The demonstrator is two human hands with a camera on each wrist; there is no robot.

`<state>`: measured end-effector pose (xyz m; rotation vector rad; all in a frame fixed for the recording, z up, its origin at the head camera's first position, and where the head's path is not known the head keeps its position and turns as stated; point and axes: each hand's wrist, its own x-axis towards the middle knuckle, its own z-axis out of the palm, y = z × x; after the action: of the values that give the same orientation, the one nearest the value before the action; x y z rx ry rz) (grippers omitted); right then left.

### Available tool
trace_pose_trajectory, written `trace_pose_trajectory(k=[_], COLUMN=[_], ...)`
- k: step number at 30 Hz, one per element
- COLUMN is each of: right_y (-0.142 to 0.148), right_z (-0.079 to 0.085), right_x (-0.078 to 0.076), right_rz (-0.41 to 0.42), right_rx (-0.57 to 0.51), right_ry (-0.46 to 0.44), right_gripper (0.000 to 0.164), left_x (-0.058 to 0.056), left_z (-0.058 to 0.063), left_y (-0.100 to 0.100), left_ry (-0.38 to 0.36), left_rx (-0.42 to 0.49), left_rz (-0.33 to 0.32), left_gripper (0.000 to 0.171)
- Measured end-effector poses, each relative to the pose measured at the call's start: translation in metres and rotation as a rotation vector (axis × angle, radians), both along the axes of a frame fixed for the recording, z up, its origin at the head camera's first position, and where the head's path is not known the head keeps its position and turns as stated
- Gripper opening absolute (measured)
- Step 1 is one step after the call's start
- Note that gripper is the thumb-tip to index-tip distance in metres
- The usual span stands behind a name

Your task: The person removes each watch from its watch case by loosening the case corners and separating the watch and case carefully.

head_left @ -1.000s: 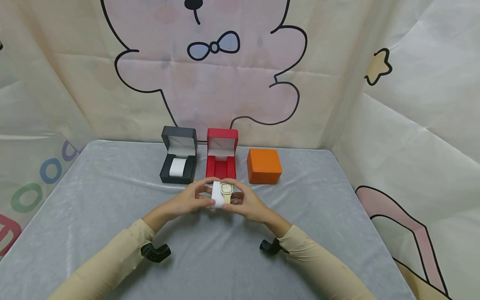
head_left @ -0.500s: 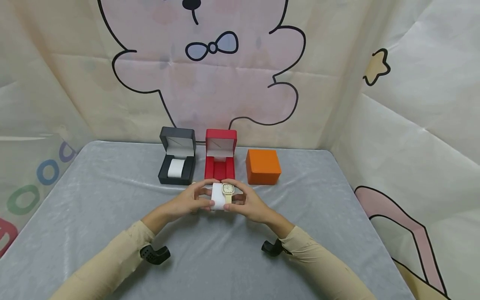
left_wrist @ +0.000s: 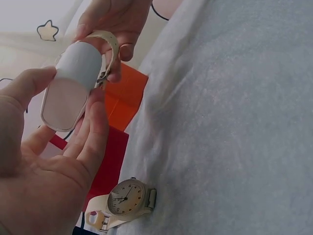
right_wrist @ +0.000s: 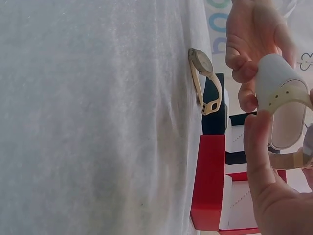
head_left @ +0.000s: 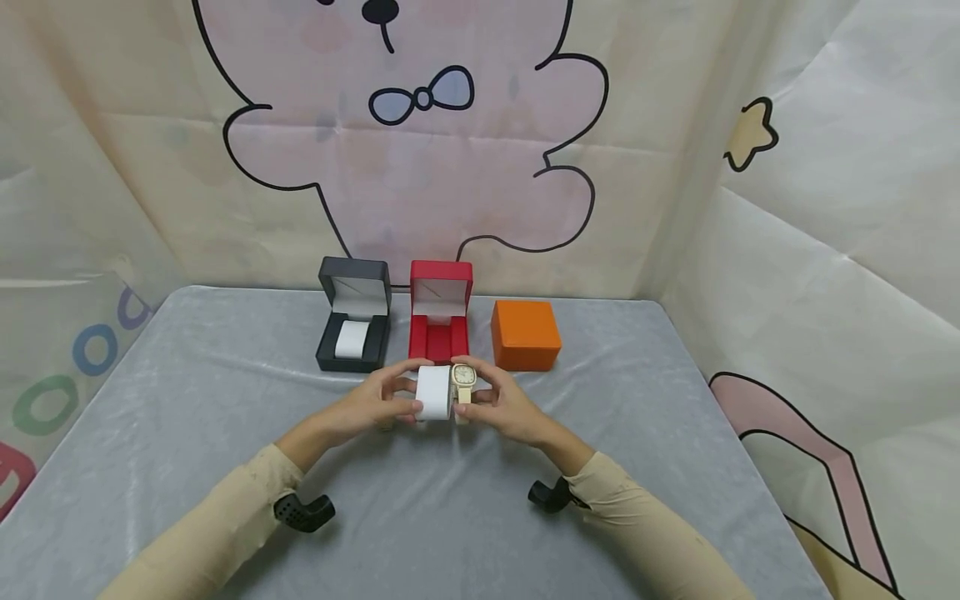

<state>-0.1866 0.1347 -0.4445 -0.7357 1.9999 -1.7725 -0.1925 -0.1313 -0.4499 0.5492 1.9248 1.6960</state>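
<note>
My left hand (head_left: 385,398) grips a white watch cushion (head_left: 432,392) between thumb and fingers, above the cloth-covered table. Just right of it, my right hand (head_left: 506,404) pinches a cream-strapped watch (head_left: 464,377) with a squarish face. The strap (right_wrist: 287,93) forms a closed loop at the cushion's right end; whether the loop is fully clear of the cushion I cannot tell. A second watch (left_wrist: 125,198), round-faced with a cream strap, lies on the table beneath my left hand. In the head view that hand mostly hides it.
Behind the hands stand an open black watch box (head_left: 352,346) holding a white cushion (head_left: 352,339), an open red watch box (head_left: 440,271) with no cushion, and a shut orange box (head_left: 527,335). A printed curtain (head_left: 660,200) closes off the table's back and sides.
The squarish watch has slid right, from around the cushion's right part to its end, as my right hand moved right. The cushion, in my left hand, has shifted slightly left.
</note>
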Motion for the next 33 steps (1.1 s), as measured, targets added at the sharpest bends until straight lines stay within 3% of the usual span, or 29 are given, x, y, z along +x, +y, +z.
trace_pose_trajectory(k=[12,21,30,33], right_y=[0.003,0.006,0.008,0.007], right_z=[0.001,0.01,0.016,0.017], right_x=[-0.001,-0.002,-0.006,-0.006], right_rz=[-0.002,-0.089,-0.207,-0.26], right_rx=[-0.005,-0.073,-0.156,-0.139], right_ry=[-0.069,-0.177,-0.354,-0.384], right_gripper=[0.063,0.057,0.047,0.044], left_x=[0.0,-0.003,-0.005,-0.005], left_z=[-0.001,0.007,0.009,0.009], left_y=[-0.001,-0.004,-0.003,-0.004], left_ry=[-0.016,0.027,0.004,-0.002], left_rx=[-0.002,0.007,0.014,0.019], left_rz=[0.025,0.058,0.054,0.055], left_gripper=[0.069,0.07,0.072,0.072])
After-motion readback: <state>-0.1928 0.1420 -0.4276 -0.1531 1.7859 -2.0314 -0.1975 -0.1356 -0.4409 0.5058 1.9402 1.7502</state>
